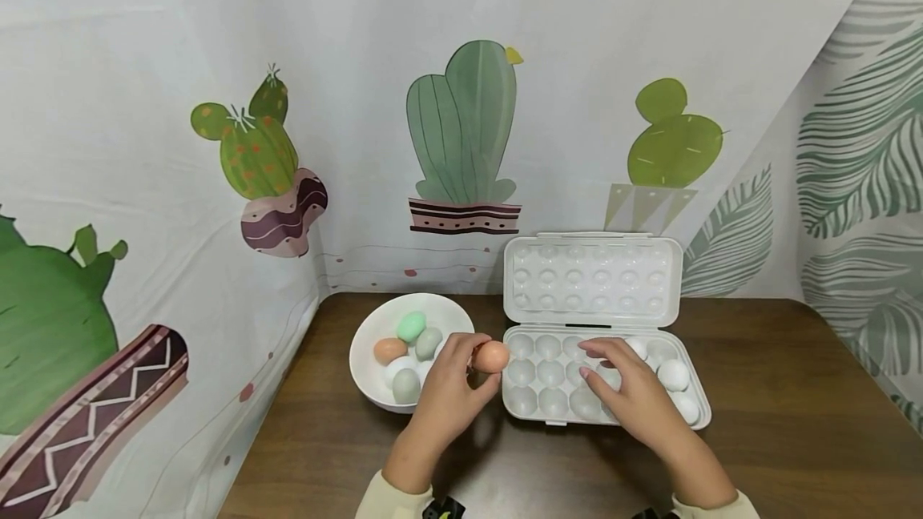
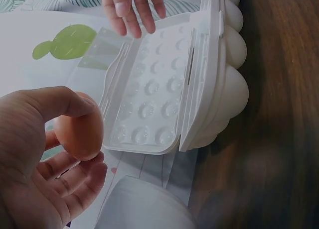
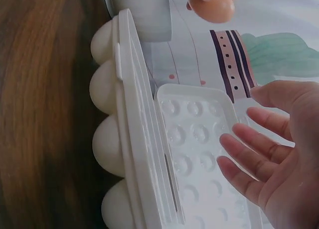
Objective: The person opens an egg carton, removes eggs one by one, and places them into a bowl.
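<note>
My left hand (image 1: 472, 360) pinches a brown egg (image 1: 493, 356) in its fingertips, held between the white bowl (image 1: 360, 343) and the left edge of the white egg tray (image 1: 521, 402). The left wrist view shows that egg (image 2: 79, 132) between thumb and fingers. My right hand (image 1: 613, 375) lies open, fingers straight, over the tray's middle cells; I cannot tell whether it touches them. In the right wrist view, the right hand's fingers (image 3: 249, 159) are spread in front of the tray's lid (image 3: 199, 149). Three white eggs (image 1: 674, 375) fill cells at the tray's right end.
The bowl holds several eggs, green (image 1: 411, 327), brown (image 1: 389, 350), grey and white. The tray's lid (image 1: 591, 279) stands open against the cactus-print cloth (image 1: 461, 126) at the back. A dark wooden table (image 1: 779, 423) spreads out to the right and front.
</note>
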`<state>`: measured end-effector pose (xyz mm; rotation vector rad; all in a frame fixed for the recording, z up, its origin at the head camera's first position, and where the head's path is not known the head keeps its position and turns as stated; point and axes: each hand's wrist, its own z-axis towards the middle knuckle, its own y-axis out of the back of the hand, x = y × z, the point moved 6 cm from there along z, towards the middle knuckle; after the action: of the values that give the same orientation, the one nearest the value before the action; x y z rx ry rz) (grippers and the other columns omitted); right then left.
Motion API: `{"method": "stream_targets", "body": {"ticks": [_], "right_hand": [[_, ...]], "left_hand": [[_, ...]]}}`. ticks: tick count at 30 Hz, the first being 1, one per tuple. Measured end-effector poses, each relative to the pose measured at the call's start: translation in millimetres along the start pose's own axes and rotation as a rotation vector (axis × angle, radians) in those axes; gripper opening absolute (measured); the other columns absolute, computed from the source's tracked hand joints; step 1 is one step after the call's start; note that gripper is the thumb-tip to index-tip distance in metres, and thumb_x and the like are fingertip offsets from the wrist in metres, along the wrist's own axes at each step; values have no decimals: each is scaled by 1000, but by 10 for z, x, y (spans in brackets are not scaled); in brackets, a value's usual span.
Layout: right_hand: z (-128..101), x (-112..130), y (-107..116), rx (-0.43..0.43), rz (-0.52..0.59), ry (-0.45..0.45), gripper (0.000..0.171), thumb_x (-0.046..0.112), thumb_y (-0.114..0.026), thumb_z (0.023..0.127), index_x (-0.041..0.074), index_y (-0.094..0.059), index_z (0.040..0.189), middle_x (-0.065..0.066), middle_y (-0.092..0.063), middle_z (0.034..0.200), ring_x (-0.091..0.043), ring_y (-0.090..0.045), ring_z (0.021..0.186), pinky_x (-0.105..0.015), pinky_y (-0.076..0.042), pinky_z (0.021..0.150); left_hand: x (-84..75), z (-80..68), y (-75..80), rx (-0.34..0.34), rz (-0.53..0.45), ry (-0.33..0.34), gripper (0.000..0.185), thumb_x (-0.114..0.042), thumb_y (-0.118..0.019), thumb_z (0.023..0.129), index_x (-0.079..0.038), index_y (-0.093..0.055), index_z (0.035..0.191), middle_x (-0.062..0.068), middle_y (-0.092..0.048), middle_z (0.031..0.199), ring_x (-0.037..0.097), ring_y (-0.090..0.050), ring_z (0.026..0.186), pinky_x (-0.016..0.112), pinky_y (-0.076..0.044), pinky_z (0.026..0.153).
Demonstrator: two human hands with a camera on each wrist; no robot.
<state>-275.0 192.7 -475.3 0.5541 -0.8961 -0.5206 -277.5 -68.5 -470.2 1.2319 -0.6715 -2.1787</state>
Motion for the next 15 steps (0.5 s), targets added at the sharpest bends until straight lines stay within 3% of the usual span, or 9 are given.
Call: {"method": "stream_targets", "body": {"ticks": [4,11,15], "right_hand": [[13,-41,35,-12,-28,-9,36,7,-74,88,10,-66,123,1,-67,119,-16,-64,107,-29,-53,89],[5,-144,94,-8,-87,-70,34,11,-73,90,9,-66,124,-5,-66,122,-24,-64,110,-26,-45,94],[-5,-207,139,-17,-100,-109,34,12,-72,91,8,-66,124,-10,-65,123,-31,-63,115,-35,-43,97]], "left_hand": [[17,11,31,-10,1,-1,47,-14,-81,79,-13,-63,123,1,-61,117,12,-58,96,30,-57,78],[42,19,99,-25,23,-1,48,-14,-81,79,-11,-62,124,4,-62,117,14,-58,95,30,-55,80],[59,22,139,-54,24,-1,48,-13,-81,78,-10,-63,122,4,-63,116,16,-61,96,31,-54,82]]}}
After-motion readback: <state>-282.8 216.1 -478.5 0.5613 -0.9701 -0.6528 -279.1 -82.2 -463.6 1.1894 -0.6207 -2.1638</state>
